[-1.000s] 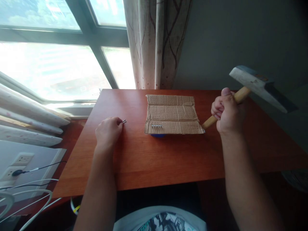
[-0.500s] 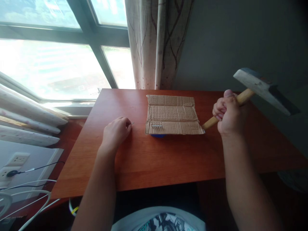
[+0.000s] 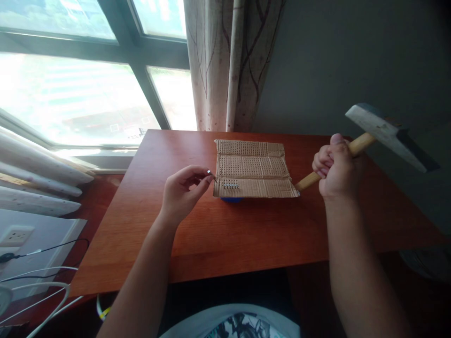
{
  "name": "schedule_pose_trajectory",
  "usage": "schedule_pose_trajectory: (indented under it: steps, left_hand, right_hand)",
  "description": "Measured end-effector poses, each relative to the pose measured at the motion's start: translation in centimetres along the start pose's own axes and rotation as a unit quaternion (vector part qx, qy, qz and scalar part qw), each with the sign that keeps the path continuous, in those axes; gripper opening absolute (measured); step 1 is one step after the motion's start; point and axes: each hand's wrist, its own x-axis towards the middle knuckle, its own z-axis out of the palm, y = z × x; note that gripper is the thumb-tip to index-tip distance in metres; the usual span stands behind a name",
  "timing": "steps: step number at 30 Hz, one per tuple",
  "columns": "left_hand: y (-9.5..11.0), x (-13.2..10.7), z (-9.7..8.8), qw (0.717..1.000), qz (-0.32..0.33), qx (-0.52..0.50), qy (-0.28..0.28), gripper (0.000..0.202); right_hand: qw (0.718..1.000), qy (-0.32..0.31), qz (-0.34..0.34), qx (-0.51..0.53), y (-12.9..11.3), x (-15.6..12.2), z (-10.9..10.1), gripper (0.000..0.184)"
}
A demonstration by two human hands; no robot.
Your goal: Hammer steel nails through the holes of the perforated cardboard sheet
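1. While our left hand (image 3: 181, 192) is raised just above the table (image 3: 229, 234), left of its middle, thumb and forefinger pinch a small nail (image 3: 210, 174). The grip is narrow and closed on the nail.
2. We find the nail just beside the near left corner of the cardboard sheet (image 3: 252, 166). We cannot tell whether its tip touches the sheet.
3. The cardboard sheet lies flat at the middle of the table, closer to the far edge than to the near edge. Rows of small holes cover it, and two creases run across it from left to right.
4. A short row of nails (image 3: 230, 186) stands in the nearest strip of the sheet, toward its left end. A blue object (image 3: 230, 199) shows under the sheet's near edge, directly below that row.
5. Our right hand (image 3: 336, 171) is closed in a full fist around the wooden handle of the hammer (image 3: 387, 134).
6. The hammer is held clear of the table, over its right part. The butt of the handle points down at the near right corner of the sheet. The metal head is up past the right edge, against the grey wall.
7. A patterned curtain (image 3: 229, 61) hangs behind the far edge, with a window (image 3: 77, 94) to its left.
8. A wall socket (image 3: 16, 234) and white cables (image 3: 35, 291) lie below the left edge.
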Motion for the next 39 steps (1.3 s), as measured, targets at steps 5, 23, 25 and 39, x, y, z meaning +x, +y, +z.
schedule_pose_trajectory:
  steps: [5,23,25,39]
  left_hand:
    - [-0.07,-0.27,0.72,1.000,0.005,0.003,-0.016,0.018]
    - [-0.56,-0.44,0.89,0.997,0.027,0.071,-0.035,0.013]
    - [-0.55,-0.44,0.87,0.996,0.027,0.072,-0.036,0.013]
    - [-0.42,-0.46,0.90,0.996,0.030,0.073,-0.038,0.013]
  right_hand:
    - [1.000,-0.003,-0.006,-0.018,-0.03,-0.10,-0.02,0.053]
    - [1.000,-0.006,-0.005,-0.022,0.01,-0.13,0.18,0.054]
    - [1.000,-0.010,-0.009,-0.027,0.00,-0.13,0.11,0.055]
    - [1.000,-0.004,0.002,-0.010,-0.18,-0.06,0.05,0.052]
